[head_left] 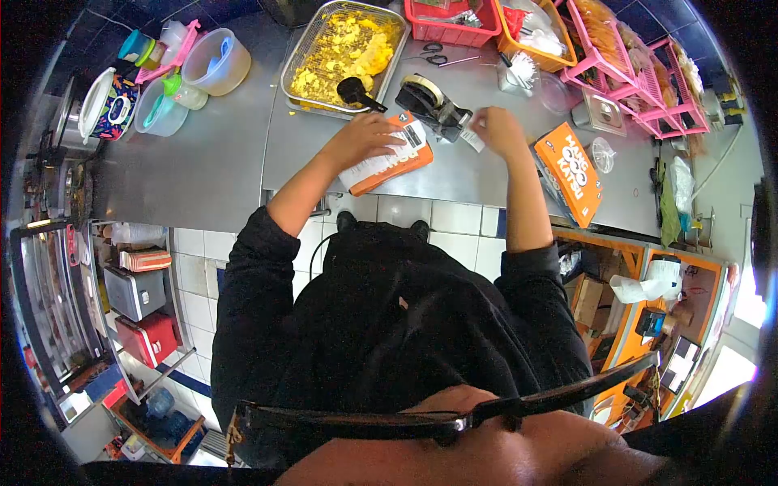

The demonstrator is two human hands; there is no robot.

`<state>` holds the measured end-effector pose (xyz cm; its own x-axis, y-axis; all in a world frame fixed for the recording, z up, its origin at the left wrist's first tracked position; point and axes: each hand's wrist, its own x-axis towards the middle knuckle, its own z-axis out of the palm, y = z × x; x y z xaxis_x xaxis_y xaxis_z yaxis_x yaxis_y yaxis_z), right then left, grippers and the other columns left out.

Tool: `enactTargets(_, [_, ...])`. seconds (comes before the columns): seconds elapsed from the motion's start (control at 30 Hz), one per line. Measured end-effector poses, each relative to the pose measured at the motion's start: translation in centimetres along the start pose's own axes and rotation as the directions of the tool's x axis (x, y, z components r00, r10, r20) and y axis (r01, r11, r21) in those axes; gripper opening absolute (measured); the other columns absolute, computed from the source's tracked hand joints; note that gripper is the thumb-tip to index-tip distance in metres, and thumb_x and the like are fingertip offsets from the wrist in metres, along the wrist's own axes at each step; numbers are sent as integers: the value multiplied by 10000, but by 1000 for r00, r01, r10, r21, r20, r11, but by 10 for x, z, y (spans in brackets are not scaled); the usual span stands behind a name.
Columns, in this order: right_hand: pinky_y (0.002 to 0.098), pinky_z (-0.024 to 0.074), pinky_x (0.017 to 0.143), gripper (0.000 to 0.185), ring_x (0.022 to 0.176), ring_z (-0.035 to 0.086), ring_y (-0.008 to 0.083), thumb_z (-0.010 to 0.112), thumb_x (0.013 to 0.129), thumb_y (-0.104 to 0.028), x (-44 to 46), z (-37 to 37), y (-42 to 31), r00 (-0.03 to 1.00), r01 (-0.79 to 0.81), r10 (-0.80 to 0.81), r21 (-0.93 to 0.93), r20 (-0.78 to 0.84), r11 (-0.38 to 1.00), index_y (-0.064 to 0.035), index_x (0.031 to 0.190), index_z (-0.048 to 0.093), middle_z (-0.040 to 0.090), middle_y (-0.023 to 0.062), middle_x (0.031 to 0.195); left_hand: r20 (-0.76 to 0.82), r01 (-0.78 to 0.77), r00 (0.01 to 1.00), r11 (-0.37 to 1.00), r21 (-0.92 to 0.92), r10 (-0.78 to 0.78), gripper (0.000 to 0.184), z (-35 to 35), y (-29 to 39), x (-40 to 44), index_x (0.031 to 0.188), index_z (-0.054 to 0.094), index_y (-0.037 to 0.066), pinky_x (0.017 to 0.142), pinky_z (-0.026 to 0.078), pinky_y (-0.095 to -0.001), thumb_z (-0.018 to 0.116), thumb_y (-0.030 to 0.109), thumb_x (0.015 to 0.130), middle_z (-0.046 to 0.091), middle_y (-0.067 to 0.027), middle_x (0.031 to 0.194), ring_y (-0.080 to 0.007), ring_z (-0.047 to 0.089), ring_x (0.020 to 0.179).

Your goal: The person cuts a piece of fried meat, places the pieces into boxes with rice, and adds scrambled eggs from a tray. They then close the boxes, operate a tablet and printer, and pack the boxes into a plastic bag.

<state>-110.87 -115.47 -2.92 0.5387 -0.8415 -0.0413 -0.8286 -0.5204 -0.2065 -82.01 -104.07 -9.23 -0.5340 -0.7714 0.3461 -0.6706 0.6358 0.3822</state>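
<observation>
An orange and white box (395, 162) lies near the front edge of the steel counter (203, 162). My left hand (366, 139) rests on its left side, fingers spread over the white label area. To the right of the box, my right hand (496, 130) is closed, with the fingers pinched on a small white label strip (472, 139). That strip is beside a black tape dispenser (433, 105). A black scoop (356, 93) lies on the rim of a metal tray (285, 77) of yellow food, just behind my left hand.
Another orange box (571, 174) stands at the counter's right front edge. Scissors (433, 55) lie behind the dispenser. Red (454, 30) and orange (555, 58) baskets stand at the back, pink racks (648, 101) at the right, plastic tubs (217, 65) at the left.
</observation>
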Motion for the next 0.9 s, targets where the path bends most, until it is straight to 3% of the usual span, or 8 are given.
enactTargets(0.1, [363,430,590,251,600,530,253,649,791,-255,8,-23,-46,921,157,-347,651,174,743,-12,737,619,603,120,659,36,50,998,999,12,-50,334,-11,7,-9,1097,662,258,950,389,-363,655,285,765,584,58,1182,-201,496,1068])
enactTargets(0.27, [371,467,624,276,684,617,245,701,738,-310,47,27,-101,791,372,-428,210,438,904,-50,823,667,658,106,757,41,14,999,995,100,-19,340,-9,4,-14,1123,652,279,960,386,-365,629,284,784,583,63,1186,-193,493,1084])
enactTargets(0.33, [383,513,645,192,793,667,264,679,708,-202,41,34,-115,932,235,-177,-155,316,960,-78,852,705,686,129,941,37,-14,999,992,124,9,341,-11,3,-14,1133,647,279,960,387,-366,620,285,794,580,65,1190,-194,493,1087])
enactTargets(0.57, [392,515,674,242,798,663,295,760,675,-278,26,-2,-69,985,112,-69,-292,155,950,-92,816,696,682,121,865,74,204,974,971,124,-214,311,-20,22,-20,1111,655,264,921,393,-370,629,266,801,586,-21,1136,-218,507,1072])
enactTargets(0.63, [373,506,689,351,795,650,297,766,681,-366,20,1,-42,969,-101,116,82,-216,992,-65,836,672,665,130,834,144,362,912,918,163,-385,302,-21,39,-30,1099,659,259,920,387,-370,640,255,798,592,-47,1097,-228,510,1066])
enactTargets(0.7, [371,497,701,433,803,641,268,737,725,-415,29,24,-9,980,-112,135,160,-145,981,-41,916,631,649,127,893,-90,518,853,855,23,-514,288,-14,47,-57,1080,663,231,931,371,-397,658,230,792,571,-68,1084,-258,495,1081])
enactTargets(0.77, [345,504,678,401,812,627,200,694,799,-382,33,35,8,919,-318,74,618,387,719,-45,996,601,626,106,970,-185,520,839,854,-7,-512,290,-7,60,-75,1075,664,217,951,358,-414,667,228,785,543,-76,1149,-279,467,1123])
enactTargets(0.9, [312,527,714,282,798,606,168,648,863,-278,18,56,20,950,-289,14,864,311,413,-35,996,595,610,90,989,-397,532,779,846,10,-485,297,7,61,-95,1069,661,184,1015,305,-457,671,249,780,417,-112,1338,-338,363,1243])
